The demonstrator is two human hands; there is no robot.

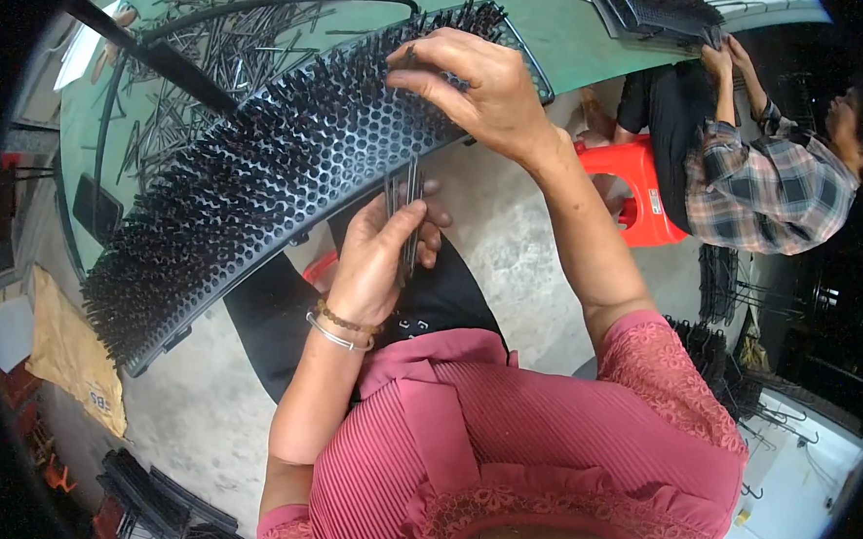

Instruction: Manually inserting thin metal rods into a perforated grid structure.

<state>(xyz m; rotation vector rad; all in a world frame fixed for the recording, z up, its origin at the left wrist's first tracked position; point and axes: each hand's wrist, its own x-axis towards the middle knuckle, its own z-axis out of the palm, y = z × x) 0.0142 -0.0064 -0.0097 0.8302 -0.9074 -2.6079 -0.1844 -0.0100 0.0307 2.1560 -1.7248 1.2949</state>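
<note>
A long black perforated board (355, 153) slants across the view, with dark pins (232, 166) standing upright in many of its holes. A strip of bare holes shows near its lower right edge. My left hand (384, 238) is closed around a small bundle of thin dark metal rods (413, 210), just below the board's near edge. Over the board's upper right part is my right hand (470, 86), with thumb and fingers drawn together in a pinch. Something dark shows at its fingertips, too small to name.
A green table (561, 32) bears a heap of loose dark rods (218, 58). A black stand arm (183, 66) reaches over the board. At the right a person (768, 185) sits by a red stool (626, 192), handling another board (664, 13). A brown sack (75, 363) lies left.
</note>
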